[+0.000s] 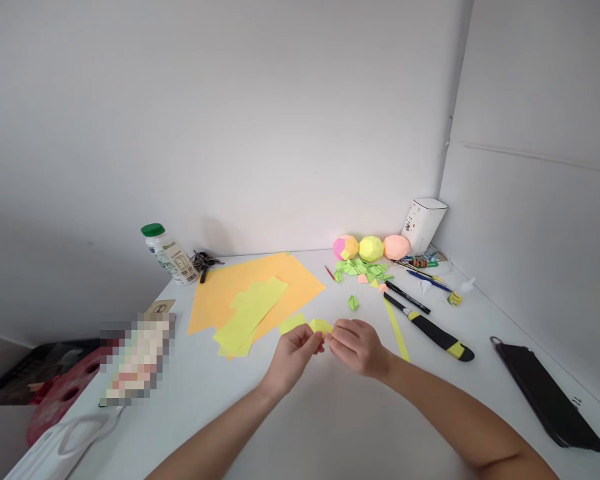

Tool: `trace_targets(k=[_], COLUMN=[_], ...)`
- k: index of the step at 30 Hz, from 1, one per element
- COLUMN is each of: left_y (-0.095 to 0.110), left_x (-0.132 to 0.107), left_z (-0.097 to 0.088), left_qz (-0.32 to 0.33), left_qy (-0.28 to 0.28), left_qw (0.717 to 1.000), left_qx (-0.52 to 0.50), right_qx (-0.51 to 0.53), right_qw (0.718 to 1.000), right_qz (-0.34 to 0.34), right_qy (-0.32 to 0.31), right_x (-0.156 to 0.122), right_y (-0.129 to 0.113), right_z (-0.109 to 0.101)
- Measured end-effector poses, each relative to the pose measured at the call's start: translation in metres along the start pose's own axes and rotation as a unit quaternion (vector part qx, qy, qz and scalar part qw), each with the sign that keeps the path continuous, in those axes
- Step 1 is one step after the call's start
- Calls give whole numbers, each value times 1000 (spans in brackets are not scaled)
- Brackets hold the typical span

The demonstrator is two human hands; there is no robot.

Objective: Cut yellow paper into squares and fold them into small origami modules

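Observation:
A small piece of yellow paper [321, 325] is pinched between both hands above the front of the table. My left hand [296, 348] closes thumb and fingers on its near edge. Fingers bent, my right hand [356, 347] grips the same paper from the right; its fingertips partly hide the paper's shape. Behind my left hand lies another yellow paper piece [291, 324]. A folded green paper piece [353, 303] sits on the table beyond my right hand.
Orange sheets [205, 293] lie under yellow sheets [253, 313] at left. A utility knife [435, 333], a black marker [407, 297] and a yellow strip [397, 330] lie right. Paper balls [371, 249] and green pieces [363, 268] are behind; a bottle [173, 257] stands back left.

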State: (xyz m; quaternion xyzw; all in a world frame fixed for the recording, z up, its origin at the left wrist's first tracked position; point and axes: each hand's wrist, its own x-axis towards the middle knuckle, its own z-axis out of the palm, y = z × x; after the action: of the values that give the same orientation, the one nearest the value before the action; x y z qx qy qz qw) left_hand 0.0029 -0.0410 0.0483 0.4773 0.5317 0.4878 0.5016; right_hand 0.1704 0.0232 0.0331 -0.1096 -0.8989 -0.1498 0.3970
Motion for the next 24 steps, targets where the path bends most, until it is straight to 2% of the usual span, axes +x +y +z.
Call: trace_targets(k=[2, 5, 7, 10, 12, 14, 15, 18, 20, 21, 24], left_y=[0, -1, -2, -3, -3, -2, -1, 1, 1, 1, -3], left_x=[2, 6, 8, 9, 10, 10, 10, 8, 7, 7, 9], left_z=[-6, -14, -15, -13, -12, -12, -13, -16, -16, -16, -14], left_qz=[5, -26, -56, -73, -57, -13, 16, 82, 89, 83, 56], left_qy=[-22, -108, -156, -174, -143, -95, -79, -83, -83, -77, -46], left_qw=[999, 986, 977, 972, 978, 988, 992, 993, 993, 994, 997], left_qx=[-43, -121, -136, -143, -144, -120, -99, -28, 1, 7, -20], right_qx=[15, 86, 164, 278, 332, 375, 393, 462, 517, 540, 579], right_qw=[1000, 994, 983, 957, 934, 895, 866, 757, 698, 677, 647], right_qz=[-1, 54, 72, 83, 136, 241, 302, 440, 469, 471, 476], right_qy=[16, 36, 39, 29, 11, -33, -62, -142, -163, -165, -138], right_x=[2, 7, 9, 12, 13, 14, 14, 12, 10, 10, 9], right_y=[1, 4, 6, 7, 7, 7, 7, 8, 10, 10, 12], right_z=[0, -1, -2, -4, -7, -9, -10, -10, -9, -9, -9])
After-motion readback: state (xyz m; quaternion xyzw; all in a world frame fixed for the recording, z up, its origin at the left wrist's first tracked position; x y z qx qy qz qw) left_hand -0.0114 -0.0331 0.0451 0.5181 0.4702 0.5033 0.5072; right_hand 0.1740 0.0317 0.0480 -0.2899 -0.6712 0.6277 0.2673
